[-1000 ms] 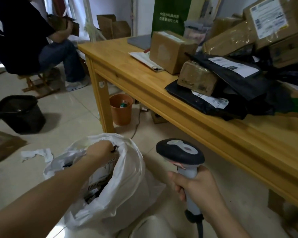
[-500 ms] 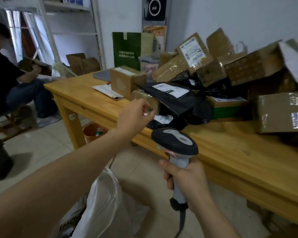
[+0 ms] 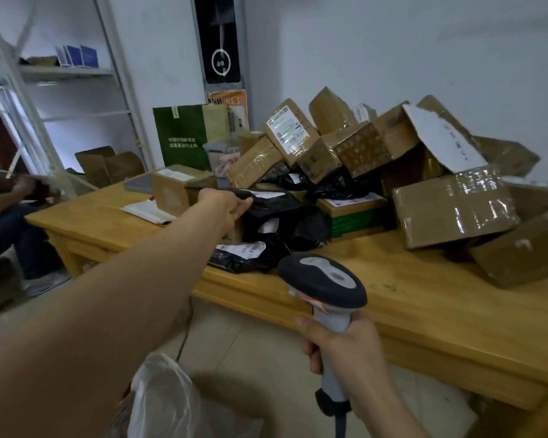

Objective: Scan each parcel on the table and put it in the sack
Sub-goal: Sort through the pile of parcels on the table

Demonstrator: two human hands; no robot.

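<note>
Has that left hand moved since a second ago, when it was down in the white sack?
Yes. The left hand has risen from the sack on the floor to the table, reaching the black parcel.

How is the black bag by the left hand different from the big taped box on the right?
The bag is black, soft and crumpled; the box is brown, stiff and square-edged. The bag lies low with a white label on top; the box is bulkier, wrapped in shiny tape. The left hand reaches the bag; no hand is near the box. Both are parcels on the table.
</note>
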